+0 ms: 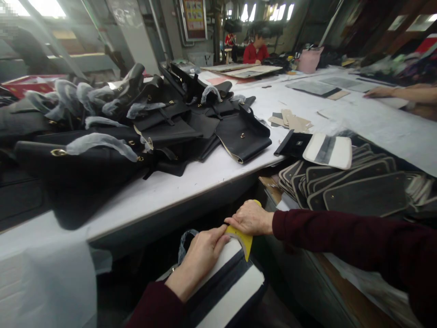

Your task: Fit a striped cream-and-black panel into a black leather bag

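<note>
A black handbag [205,304] with two white panels is low in front of me, in the lower middle. Its plastic-wrapped handle [186,245] shows beyond my left wrist. My left hand [201,255] grips the bag's upper edge, with the thumb and fingers close together near the corner. My right hand [250,217] is closed round a yellow scraper [243,238], a flat piece with a curved-in edge that lies against the bag's corner. The tips of my left fingers meet the scraper. Part of the scraper is hidden under my right hand.
Black handbags [170,123] with wrapped handles are heaped on the white table [184,182]. At right lies a stack of dark flaps [365,193], with a white-backed piece [327,150] on top. A co-worker's arm [403,93] reaches in; a person in red [256,53] sits far back.
</note>
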`<act>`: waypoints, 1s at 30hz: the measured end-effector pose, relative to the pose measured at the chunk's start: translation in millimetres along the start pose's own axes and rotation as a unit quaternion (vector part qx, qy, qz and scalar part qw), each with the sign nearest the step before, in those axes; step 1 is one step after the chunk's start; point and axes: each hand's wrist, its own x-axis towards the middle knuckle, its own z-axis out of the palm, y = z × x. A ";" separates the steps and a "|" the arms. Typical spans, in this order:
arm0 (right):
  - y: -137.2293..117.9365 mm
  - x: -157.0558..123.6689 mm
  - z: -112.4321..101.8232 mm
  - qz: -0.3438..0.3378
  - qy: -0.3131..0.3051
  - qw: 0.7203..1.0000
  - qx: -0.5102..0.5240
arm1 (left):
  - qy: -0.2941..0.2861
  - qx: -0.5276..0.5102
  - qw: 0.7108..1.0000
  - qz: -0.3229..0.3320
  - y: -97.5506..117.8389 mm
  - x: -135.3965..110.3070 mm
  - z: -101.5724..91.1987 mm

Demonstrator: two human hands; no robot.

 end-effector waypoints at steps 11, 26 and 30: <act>-30.2 -24.0 4.7 0.089 0.004 0.995 0.044 | -0.049 -0.243 0.962 -0.110 2.1 4.4 -13.6; -12.7 -48.3 35.9 0.186 -0.033 0.783 0.593 | -0.098 -0.351 0.920 -0.143 -14.4 17.6 -6.1; -15.9 -44.2 32.5 0.161 -0.047 0.626 0.762 | -0.117 -0.339 0.925 -0.129 -13.0 19.2 -9.6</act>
